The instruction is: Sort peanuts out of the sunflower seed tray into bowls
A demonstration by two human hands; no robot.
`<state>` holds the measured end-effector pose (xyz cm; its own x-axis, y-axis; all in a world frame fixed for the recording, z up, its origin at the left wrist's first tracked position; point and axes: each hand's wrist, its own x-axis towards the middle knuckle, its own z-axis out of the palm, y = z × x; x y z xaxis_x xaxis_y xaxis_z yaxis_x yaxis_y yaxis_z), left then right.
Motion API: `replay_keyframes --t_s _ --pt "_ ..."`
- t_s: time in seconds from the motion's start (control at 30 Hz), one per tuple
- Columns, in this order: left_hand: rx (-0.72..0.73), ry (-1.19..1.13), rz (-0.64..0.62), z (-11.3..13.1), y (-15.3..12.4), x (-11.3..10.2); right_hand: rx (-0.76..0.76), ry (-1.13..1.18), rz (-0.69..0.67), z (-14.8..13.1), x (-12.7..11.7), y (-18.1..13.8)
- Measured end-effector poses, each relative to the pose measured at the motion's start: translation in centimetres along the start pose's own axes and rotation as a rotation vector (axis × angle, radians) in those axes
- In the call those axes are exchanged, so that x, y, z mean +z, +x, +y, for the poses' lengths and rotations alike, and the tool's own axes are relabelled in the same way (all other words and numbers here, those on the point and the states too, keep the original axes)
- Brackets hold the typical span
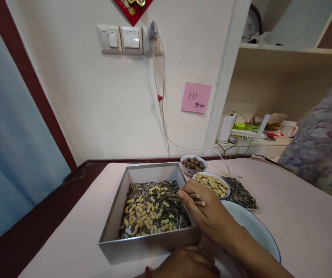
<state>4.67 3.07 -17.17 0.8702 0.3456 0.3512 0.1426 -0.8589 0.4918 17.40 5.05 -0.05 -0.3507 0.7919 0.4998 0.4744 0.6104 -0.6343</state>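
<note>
My right hand (209, 216) is closed around a pair of wooden chopsticks (183, 198), its tips pointing left over the right side of a square metal tray (142, 243). The tray holds a mix of peanuts (142, 216) and striped sunflower seeds (177, 220). My left hand (186, 264) rests at the tray's near right corner on the table; its fingers are curled against the tray wall, and I cannot make out anything in them.
Right of the tray stand a small bowl of brown nuts (194, 163), a bowl of peanuts (212, 184), a pile of sunflower seeds (241, 193) and a large white blue-rimmed bowl (255, 231). A cable (161, 108) hangs down the wall. Floral fabric (322, 146) at right.
</note>
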Motion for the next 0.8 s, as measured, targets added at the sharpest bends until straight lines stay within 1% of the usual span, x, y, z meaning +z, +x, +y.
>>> replay_keyframes --t_s 0.13,0.3,0.37,0.47,0.53,0.57,0.63,0.73,0.8 --pt "-0.019 -0.035 0.045 0.1 -0.3 -0.1 0.003 0.001 0.032 -0.1 -0.4 -0.1" --pt "-0.046 -0.07 0.024 0.2 -0.3 -0.2 0.004 0.014 0.064 -0.3 -1.0 -0.1" --pt "-0.037 -0.074 0.032 0.1 -0.3 -0.3 -0.011 0.019 0.082 -0.6 -1.3 -0.1" --pt "0.014 -0.101 0.094 0.1 -0.3 -0.4 -0.047 0.018 0.127 -1.3 -2.6 -0.2" --pt "0.034 -0.113 0.13 0.2 -0.2 -0.5 -0.058 0.004 0.167 -1.9 -4.1 -0.4" --pt "0.035 -0.114 0.137 0.3 -0.1 -0.6 -0.06 -0.017 0.202 -2.1 -5.0 -0.6" --pt "0.03 -0.114 0.149 0.5 0.1 -0.9 -0.071 -0.099 0.316 -2.5 -7.2 -1.1" --pt "0.008 -0.119 0.154 0.8 0.3 -1.4 -0.085 -0.306 0.554 -2.5 -10.4 -2.0" --pt "0.001 -0.123 0.142 1.1 0.5 -1.8 -0.062 -0.457 0.66 -2.1 -12.2 -2.4"
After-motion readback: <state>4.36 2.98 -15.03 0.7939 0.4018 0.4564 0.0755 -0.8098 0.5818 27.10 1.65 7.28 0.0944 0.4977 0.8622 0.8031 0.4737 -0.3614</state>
